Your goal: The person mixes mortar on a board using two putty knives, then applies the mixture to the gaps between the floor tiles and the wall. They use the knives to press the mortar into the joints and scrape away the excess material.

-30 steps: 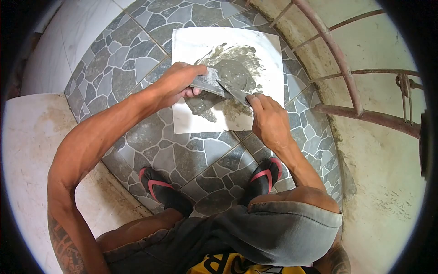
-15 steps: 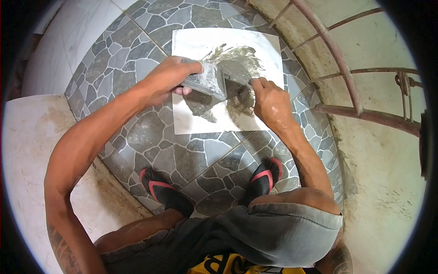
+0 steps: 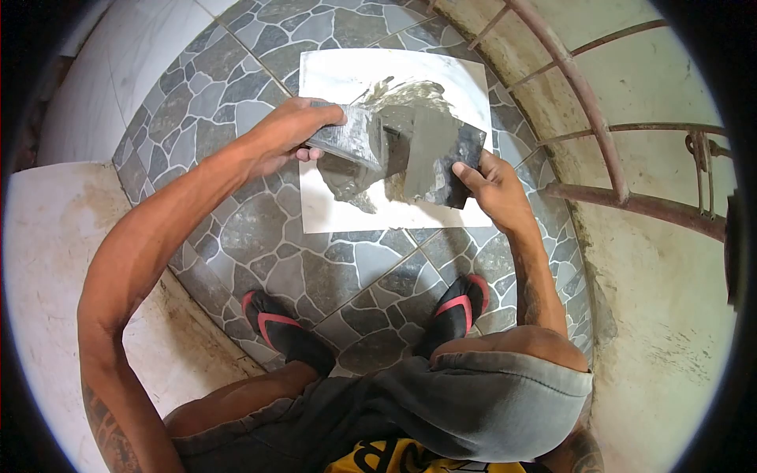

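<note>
Grey paste [image 3: 341, 183] partly hidden; left hand [image 3: 293, 132] clamped on grey plate [image 3: 356, 135], right hand [image 3: 498, 191] on dark plate [image 3: 467, 154].

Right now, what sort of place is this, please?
Perhaps a small room or passage under building work: grey stone-patterned floor tiles, wet grey mortar on a square white tile, and a stained cream wall.

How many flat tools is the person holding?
2. A grey one, the left tool, is in the left hand; a dark one, the right tool, smeared with grey paste, is in the right hand.
</note>
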`<state>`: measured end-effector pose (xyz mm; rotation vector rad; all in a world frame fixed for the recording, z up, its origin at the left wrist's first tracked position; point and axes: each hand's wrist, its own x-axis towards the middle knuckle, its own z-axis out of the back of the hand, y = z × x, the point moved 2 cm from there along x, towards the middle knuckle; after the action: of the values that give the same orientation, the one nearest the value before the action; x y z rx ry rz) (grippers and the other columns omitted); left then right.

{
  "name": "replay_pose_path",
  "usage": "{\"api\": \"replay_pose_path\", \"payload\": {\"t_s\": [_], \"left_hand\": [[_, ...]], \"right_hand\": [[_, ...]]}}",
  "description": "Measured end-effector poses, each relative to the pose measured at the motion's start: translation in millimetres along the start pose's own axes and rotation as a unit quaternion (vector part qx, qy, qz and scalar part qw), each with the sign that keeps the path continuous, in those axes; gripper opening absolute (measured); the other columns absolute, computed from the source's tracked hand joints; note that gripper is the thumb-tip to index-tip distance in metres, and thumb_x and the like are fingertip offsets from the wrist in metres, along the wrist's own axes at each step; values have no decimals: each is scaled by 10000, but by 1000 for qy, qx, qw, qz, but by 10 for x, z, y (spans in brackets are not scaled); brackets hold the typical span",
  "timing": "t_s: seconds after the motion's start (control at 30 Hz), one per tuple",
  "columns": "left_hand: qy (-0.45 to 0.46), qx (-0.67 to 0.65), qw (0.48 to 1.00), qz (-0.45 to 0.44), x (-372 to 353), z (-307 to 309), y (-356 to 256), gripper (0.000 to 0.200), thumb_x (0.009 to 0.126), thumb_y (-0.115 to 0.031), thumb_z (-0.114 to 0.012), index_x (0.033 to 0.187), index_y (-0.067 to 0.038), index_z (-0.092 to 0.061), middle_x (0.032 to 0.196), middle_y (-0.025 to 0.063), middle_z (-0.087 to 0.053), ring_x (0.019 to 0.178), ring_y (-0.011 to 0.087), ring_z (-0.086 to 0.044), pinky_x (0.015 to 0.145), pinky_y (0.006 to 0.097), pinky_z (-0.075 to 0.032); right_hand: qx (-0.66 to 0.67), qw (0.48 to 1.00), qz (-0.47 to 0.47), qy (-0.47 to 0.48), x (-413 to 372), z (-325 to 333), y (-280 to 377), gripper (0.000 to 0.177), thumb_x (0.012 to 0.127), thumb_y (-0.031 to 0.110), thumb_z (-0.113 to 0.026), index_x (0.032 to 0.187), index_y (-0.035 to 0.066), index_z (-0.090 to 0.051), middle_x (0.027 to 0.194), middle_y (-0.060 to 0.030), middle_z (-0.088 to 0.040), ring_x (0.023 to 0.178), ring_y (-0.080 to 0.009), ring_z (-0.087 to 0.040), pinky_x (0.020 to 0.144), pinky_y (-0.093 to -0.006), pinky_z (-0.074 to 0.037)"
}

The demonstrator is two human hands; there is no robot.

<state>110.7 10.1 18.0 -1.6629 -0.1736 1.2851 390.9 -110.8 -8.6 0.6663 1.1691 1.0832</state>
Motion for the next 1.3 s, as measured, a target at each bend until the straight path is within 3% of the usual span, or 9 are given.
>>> {"api": "replay_pose_path", "payload": {"t_s": [0.17, 0.3, 0.47, 0.67, 0.8, 0.9, 1.07, 1.3], "left_hand": [[1, -42, 999, 25, 40, -46, 95, 284, 891, -271, -623, 992, -5, -607, 790, 12, -579, 555, 55, -473, 438, 204, -328], [14, -50, 998, 47, 96, -41, 194, 264, 897, -256, -629, 1005, -16, -613, 791, 8, -579, 547, 59, -456, 453, 209, -325], [20, -77, 994, 71, 33, -92, 243, 232, 908, -255, -638, 986, -37, -627, 711, -27, -567, 484, 21, -420, 425, 161, -350], [93, -179, 975, 91, 102, -173, 410, 209, 919, -246, -573, 954, -45, -620, 691, -23, -588, 481, 33, -438, 418, 194, -304], [117, -208, 967, 94, 128, -265, 445, 232, 918, -251, -543, 970, -37, -615, 712, -2, -627, 483, 55, -464, 444, 211, -344], [135, -220, 962, 87, 137, -326, 422, 241, 916, -245, -535, 987, -27, -609, 746, 19, -646, 503, 78, -496, 466, 227, -380], [129, -264, 955, 44, 202, -374, 476, 270, 916, -226, -522, 1039, 2, -597, 832, 48, -663, 597, 108, -571, 514, 233, -443], [98, -281, 954, 22, 217, -351, 561, 243, 891, -236, -551, 1004, -25, -595, 839, 36, -624, 618, 82, -520, 505, 214, -425]], "right_hand": [[186, 979, -82, 24, 3, 30, -61, 235, 956, 168, -608, 1097, -18, -636, 920, -54, -669, 806, -119, -614, 703, -276, -495], [377, 914, -139, 48, 100, 14, -181, 275, 950, 168, -626, 1121, -47, -610, 993, -103, -675, 847, -159, -666, 736, -296, -552], [424, 886, -164, 88, 126, -5, -290, 352, 940, 205, -660, 1154, -64, -582, 1039, -123, -669, 880, -192, -677, 835, -330, -570], [466, 865, -152, 112, 116, -168, -319, 407, 939, 253, -667, 1189, -52, -568, 1089, -118, -657, 960, -181, -660, 887, -326, -555], [490, 851, -137, 126, 150, -315, -365, 440, 941, 261, -664, 1229, -48, -540, 1117, -110, -645, 998, -170, -647, 909, -328, -545], [517, 836, -146, 111, 167, -384, -408, 389, 958, 253, -631, 1210, -37, -568, 1102, -128, -666, 931, -204, -687, 857, -364, -581], [476, 854, -144, 150, 113, -435, -393, 464, 951, 269, -648, 1260, -47, -507, 1077, -103, -652, 937, -154, -664, 837, -308, -571], [441, 868, -171, 151, -48, -423, -471, 452, 962, 248, -628, 1279, -43, -492, 1054, -92, -655, 841, -130, -679, 763, -276, -583]]}}
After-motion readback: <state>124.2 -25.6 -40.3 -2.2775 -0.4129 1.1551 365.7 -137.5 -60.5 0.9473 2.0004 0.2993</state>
